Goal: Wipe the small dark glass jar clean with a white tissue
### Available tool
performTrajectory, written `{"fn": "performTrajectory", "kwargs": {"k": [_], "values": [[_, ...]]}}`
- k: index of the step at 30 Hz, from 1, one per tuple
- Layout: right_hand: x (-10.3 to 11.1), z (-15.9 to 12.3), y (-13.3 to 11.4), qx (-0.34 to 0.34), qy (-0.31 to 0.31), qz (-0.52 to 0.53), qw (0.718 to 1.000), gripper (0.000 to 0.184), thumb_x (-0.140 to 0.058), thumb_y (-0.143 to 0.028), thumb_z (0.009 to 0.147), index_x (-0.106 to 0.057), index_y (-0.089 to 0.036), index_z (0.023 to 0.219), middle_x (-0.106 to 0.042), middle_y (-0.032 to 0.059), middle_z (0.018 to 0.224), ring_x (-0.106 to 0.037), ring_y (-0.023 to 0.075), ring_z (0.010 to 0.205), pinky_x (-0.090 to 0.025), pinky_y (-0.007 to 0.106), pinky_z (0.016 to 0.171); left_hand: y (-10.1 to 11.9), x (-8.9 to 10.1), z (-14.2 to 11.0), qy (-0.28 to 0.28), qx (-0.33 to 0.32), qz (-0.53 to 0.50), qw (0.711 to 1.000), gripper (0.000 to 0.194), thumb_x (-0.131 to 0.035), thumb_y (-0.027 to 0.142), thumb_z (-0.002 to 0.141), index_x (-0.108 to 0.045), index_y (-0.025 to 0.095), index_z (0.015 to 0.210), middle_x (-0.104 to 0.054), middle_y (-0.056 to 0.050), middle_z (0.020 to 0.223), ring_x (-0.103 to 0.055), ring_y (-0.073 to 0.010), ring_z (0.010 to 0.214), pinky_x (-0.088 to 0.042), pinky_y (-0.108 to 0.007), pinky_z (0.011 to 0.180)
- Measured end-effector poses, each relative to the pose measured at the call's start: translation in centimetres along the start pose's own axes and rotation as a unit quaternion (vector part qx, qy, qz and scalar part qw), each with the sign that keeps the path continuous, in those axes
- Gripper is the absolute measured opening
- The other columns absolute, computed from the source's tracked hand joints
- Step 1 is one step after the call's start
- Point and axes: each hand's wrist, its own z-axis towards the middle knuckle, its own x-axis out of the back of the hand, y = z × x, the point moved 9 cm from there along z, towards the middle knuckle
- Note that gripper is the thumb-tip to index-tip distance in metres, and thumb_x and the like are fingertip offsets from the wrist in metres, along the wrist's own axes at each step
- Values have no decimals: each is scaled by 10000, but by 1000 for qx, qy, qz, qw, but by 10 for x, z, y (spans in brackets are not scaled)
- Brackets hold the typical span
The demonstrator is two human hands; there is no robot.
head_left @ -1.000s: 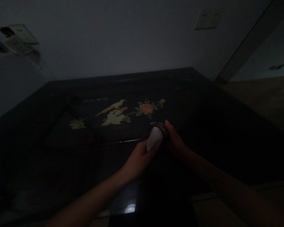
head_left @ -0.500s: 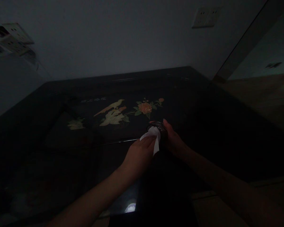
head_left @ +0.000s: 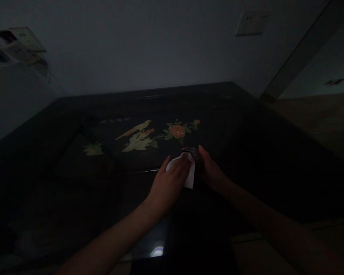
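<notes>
Close to the middle of the dim view, my left hand (head_left: 169, 183) presses a white tissue (head_left: 190, 177) against a dark, shiny, rounded object. Its fingers lie over the tissue, with the thumb apart. My right hand (head_left: 212, 170) is wrapped round the far right side of that dark rounded object (head_left: 198, 159), thumb on top. The object looks like a cup or small bowl, but it is too dark to be sure. Both hands are above a glossy black table (head_left: 143, 181) inlaid with a bird (head_left: 137, 130) and a pink flower (head_left: 177, 131).
A pale wall (head_left: 140, 46) rises behind the table, with a double socket (head_left: 252, 23) at the right. Several sockets (head_left: 25, 40) are on the left wall. Wooden flooring (head_left: 312, 114) shows at the right. A light reflects near the table's front edge.
My left hand's fingers have straightened and spread over the tissue, pushing a little further onto the dark object. My right hand keeps its hold almost in the same place.
</notes>
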Motion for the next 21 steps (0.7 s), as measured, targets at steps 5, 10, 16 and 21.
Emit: {"fn": "performTrajectory", "kwargs": {"k": [5,10,16,21], "values": [[-1,0,2,3,7,11,1000,520,-510,-643,792,-680,-202,1009,-726,33,878,-646,209,881,-475,326,800,2,4,0,-10,4,-58,998,429,-369,93,903,-483,123,1316,-551,-119,1359,-450,-212,1310,-274,-482,1131],[0,-4,0,7,23,16,1000,487,-509,-606,819,-671,-206,1045,-726,26,857,-654,201,851,-477,319,796,5,9,0,-15,5,-158,987,430,-490,135,830,-509,98,1258,-584,-154,1310,-506,-239,1252,-262,-494,1120],[-1,-10,-3,-13,38,-1,999,436,-472,-573,862,-687,-217,993,-721,28,857,-647,201,875,-468,324,844,2,13,2,8,29,-285,958,201,-455,138,857,-609,166,983,-705,-70,999,-641,-201,974,-437,-372,976],[-2,-11,-7,-1,39,-18,999,470,-436,-593,868,-695,-220,991,-724,29,830,-651,211,847,-466,331,829,-11,9,-1,-6,136,-439,888,156,-462,187,860,-612,158,834,-688,-62,886,-643,-199,852,-505,-294,767]]}}
